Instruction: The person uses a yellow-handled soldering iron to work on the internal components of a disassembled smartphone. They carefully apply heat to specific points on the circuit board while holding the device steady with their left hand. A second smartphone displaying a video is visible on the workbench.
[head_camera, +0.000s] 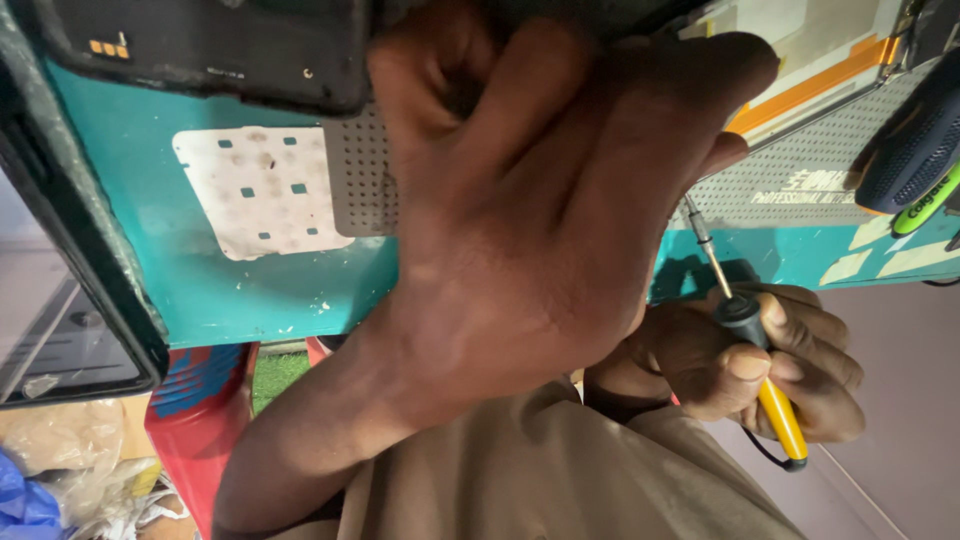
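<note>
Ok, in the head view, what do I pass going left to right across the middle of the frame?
White perforated sheet on the teal mat → left hand → yellow-handled soldering iron gripped by the right hand.

My soldering iron (745, 330), glossy yellow plastic handle, bare metal shaft, my table (220, 280) matt teal, scuffed, perforated grey metal sheet (360, 180)

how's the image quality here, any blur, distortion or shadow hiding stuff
Head view: the left hand sits very close to the lens, looks oversized and blocks the middle of the teal mat; straight edges bow toward the corners; warm, even light, no strong glare; the right hand and its yellow-handled tool are fairly sharp.
</note>
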